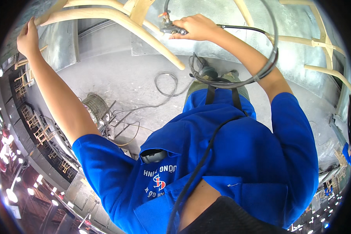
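At the upper left, my left hand [27, 39] is closed at the end of a pale wooden chair frame [101, 15]. The frame has long curved legs and runs across the top of the view. Its far parts are cut off by the upper edge. My right hand [197, 27] grips a small metal spray gun [171, 28], which has an orange-red fitting on top. The gun is beside the curved wood, and its nozzle end points left. A black hose [245, 28] runs from behind the gun toward the right.
More pale wooden frame parts [319, 42] are at the upper right. A thick dark hose [257, 78] loops around my right forearm. Thin cable [175, 84] lies coiled on the grey floor. A round caged fan [95, 106] stands at left, with rows of chair frames [43, 132] beyond.
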`<state>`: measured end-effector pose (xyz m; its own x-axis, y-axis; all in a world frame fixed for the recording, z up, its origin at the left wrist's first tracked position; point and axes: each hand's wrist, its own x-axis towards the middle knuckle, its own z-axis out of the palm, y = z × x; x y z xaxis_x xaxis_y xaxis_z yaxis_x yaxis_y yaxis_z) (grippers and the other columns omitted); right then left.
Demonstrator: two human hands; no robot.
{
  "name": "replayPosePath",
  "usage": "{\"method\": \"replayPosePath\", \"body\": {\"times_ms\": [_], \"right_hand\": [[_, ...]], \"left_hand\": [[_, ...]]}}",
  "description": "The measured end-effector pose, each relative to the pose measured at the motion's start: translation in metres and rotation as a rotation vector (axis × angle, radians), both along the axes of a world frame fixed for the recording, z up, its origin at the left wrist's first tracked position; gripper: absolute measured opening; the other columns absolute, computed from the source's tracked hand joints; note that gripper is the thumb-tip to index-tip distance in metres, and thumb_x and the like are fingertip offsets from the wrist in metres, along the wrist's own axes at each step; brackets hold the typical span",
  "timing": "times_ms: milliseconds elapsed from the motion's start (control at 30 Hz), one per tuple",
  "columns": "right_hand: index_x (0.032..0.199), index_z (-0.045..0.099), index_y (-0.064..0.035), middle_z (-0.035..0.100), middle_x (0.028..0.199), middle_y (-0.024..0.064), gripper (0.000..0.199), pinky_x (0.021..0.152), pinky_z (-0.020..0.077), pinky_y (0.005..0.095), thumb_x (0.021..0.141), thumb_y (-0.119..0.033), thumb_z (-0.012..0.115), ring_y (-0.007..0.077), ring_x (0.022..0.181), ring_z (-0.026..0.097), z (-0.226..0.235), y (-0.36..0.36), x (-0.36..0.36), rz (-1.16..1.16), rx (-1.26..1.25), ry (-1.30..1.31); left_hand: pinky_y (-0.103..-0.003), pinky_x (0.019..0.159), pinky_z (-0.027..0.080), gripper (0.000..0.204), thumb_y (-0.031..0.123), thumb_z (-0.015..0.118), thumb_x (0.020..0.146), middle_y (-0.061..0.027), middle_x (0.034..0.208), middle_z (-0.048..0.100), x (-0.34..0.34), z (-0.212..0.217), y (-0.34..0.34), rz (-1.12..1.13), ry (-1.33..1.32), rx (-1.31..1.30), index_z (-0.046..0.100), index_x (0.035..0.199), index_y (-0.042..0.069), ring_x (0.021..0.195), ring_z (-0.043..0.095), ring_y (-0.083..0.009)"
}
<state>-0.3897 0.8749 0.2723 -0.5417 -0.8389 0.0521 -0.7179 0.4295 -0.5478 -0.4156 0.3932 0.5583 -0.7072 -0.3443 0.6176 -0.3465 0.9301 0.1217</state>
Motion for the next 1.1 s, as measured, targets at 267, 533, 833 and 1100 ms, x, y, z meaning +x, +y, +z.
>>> {"method": "replayPosePath", "body": {"times_ms": [267,533,833,1100], "right_hand": [[0.105,0.072,-0.0045,0.070,0.079,0.0153,0.084,0.073,0.0578,0.0460,0.089,-0.082,0.045,0.0346,0.078,0.072,-0.002,0.005,0.019,0.065,0.297,-0.234],[0.096,0.067,-0.0035,0.063,0.072,0.0096,0.073,0.054,0.0464,0.0325,0.101,-0.070,0.037,0.0183,0.064,0.063,0.139,-0.011,-0.019,-0.285,-0.438,-0.440],[0.097,0.060,-0.0106,0.055,0.059,0.0029,0.074,0.036,0.0390,0.0245,0.097,-0.077,0.029,0.0127,0.043,0.052,0.152,-0.082,-0.030,-0.514,-1.014,-1.319],[0.112,0.060,-0.0033,0.066,0.080,0.0062,0.089,0.043,0.0375,0.0210,0.096,-0.081,0.020,0.0140,0.069,0.066,0.102,0.001,0.029,-0.735,-0.836,-1.192]], "left_hand": [[-0.034,0.092,0.051,0.038,0.037,0.068,0.084,-0.0114,0.102,0.077,0.013,-0.014,0.010,-0.183,0.284,0.107,0.080,0.106,0.009,0.105,0.069,-0.0227],[-0.030,0.075,0.043,0.024,0.019,0.065,0.090,-0.0006,0.085,0.052,0.052,-0.037,0.059,-0.397,0.658,0.275,0.082,0.102,0.008,0.080,0.048,-0.0142],[-0.027,0.075,0.050,0.029,0.026,0.063,0.101,-0.0026,0.099,0.060,0.083,-0.044,0.099,-0.508,0.673,0.201,0.075,0.110,0.001,0.091,0.057,-0.0129],[-0.030,0.087,0.053,0.027,0.021,0.058,0.104,-0.0115,0.113,0.070,0.052,-0.044,0.061,-0.522,0.671,0.349,0.070,0.114,-0.002,0.099,0.066,-0.0183]]}}
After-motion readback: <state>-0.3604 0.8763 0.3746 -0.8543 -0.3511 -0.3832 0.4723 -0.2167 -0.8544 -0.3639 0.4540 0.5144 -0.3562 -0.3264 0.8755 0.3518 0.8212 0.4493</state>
